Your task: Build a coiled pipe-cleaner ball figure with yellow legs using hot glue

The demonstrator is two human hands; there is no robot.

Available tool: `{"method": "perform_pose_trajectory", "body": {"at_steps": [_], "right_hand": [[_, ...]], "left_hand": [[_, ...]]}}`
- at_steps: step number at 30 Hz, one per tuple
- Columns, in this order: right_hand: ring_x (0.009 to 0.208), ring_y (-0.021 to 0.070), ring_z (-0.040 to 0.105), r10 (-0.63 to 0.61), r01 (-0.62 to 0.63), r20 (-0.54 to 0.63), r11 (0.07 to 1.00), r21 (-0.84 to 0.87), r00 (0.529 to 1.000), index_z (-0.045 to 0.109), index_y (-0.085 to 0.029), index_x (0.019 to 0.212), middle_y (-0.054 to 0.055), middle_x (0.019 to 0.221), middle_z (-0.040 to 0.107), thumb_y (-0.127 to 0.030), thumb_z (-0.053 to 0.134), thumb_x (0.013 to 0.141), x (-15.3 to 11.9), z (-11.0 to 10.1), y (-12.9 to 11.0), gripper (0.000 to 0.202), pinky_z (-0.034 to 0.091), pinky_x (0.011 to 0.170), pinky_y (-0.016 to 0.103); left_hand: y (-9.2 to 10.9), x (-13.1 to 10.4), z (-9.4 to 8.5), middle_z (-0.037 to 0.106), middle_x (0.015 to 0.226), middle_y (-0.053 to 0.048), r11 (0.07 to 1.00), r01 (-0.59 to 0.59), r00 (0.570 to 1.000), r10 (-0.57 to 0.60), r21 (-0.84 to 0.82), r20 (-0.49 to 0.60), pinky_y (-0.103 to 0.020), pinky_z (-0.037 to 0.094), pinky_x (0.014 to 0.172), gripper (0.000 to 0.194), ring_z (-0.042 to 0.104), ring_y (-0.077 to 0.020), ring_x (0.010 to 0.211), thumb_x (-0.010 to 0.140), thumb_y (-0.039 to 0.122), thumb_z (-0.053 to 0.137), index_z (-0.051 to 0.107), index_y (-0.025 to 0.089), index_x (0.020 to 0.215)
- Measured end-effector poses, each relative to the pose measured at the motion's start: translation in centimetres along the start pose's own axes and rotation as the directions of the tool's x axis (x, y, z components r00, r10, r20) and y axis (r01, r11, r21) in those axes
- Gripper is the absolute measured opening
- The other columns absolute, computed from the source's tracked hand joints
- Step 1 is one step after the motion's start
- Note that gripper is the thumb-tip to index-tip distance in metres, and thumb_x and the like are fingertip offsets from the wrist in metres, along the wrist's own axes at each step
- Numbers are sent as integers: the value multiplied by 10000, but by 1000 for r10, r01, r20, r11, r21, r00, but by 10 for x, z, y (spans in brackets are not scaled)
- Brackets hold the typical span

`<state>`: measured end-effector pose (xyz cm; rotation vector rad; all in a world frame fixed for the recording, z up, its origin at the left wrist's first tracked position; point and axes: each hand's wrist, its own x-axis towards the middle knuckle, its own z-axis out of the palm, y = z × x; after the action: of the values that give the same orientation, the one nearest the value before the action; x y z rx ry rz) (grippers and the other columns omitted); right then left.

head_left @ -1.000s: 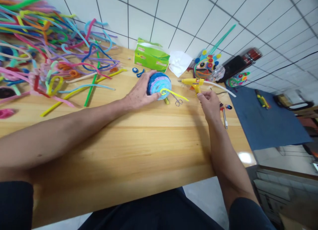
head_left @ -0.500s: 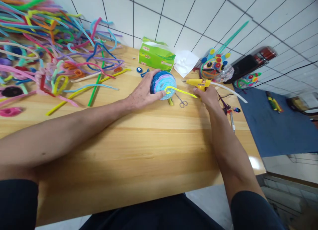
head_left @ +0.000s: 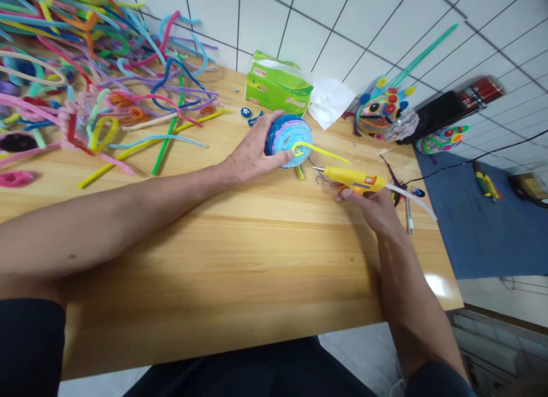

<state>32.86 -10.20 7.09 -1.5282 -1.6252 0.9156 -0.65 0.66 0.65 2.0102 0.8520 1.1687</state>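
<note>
Heap of fuzzy craft stems (head_left: 141, 94), many colours, spread over the left end of the wooden table (head_left: 240, 260). Left hand (head_left: 257, 148): fingers clamped on a ball, thumb across its front face, the fingertips behind it hidden. Green tissue pack (head_left: 278, 91), standing behind the ball. Ball (head_left: 297, 131), wound in blue and lilac rings, on the table's far half, between the hands. Yellow stem (head_left: 327, 152), curled at the ball's centre, free end pointing right. White paper (head_left: 329, 103), beside the pack. Yellow glue gun (head_left: 353, 179), nozzle towards the ball, apart from it; white stick protruding behind. Right hand (head_left: 377, 208): fingers closed around the gun's handle. Decorated figure (head_left: 379, 114), near the wall. Pen (head_left: 410, 217), right of this hand. Blue mat (head_left: 492, 231), far right.
</note>
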Motion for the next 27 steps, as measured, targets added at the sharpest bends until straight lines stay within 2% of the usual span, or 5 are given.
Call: {"method": "perform_pose_trajectory", "body": {"at_steps": [2,7,13,18,27], "right_hand": [[941,288,812,-19,19,-3,1000,-4,1000,834,-268,906,60,975,872,-525,930,809,-5,7,1,290,690,862,444],[889,271,779,-145,133,-164,988,-84,976,820,-287,1061,40,976,841,-571,886,896,-15,27,-2,335,679,837,451],[1060,298,835,-392,337,-144,892,-302,909,832,-328,1196,60,1184,881,-446,802,993,-16,45,-18,237,688,986,485],[1142,330,837,-401,312,-183,871,-380,897,824,-338,1211,82,1242,879,-481,779,1018,-15,52,-26,245,688,1055,532],[1176,344,834,-462,363,-121,811,-458,879,813,-351,1251,77,1276,874,-488,734,1051,-11,55,-34,254,671,1083,534]], "left_hand": [[2,0,-1,503,1743,-97,1000,-3,1000,3,1,2,-829,358,1332,1063,410,-498,1641,899,964,711,404,315,1682],[2,-2,-2,449,1781,-88,1000,0,1000,-1,20,28,-813,329,1353,1041,387,-487,1677,940,931,690,325,350,1723],[-2,-2,0,485,1756,-87,1000,-16,1000,16,10,-4,-831,349,1350,1017,387,-493,1672,926,924,713,356,351,1687],[-2,-2,-1,498,1742,-132,1000,-3,1000,3,28,0,-806,411,1335,1026,482,-488,1614,896,905,770,396,326,1656],[0,-3,2,541,1704,-97,999,-26,999,27,39,-30,-786,413,1348,998,502,-461,1600,935,927,705,396,319,1664]]}}
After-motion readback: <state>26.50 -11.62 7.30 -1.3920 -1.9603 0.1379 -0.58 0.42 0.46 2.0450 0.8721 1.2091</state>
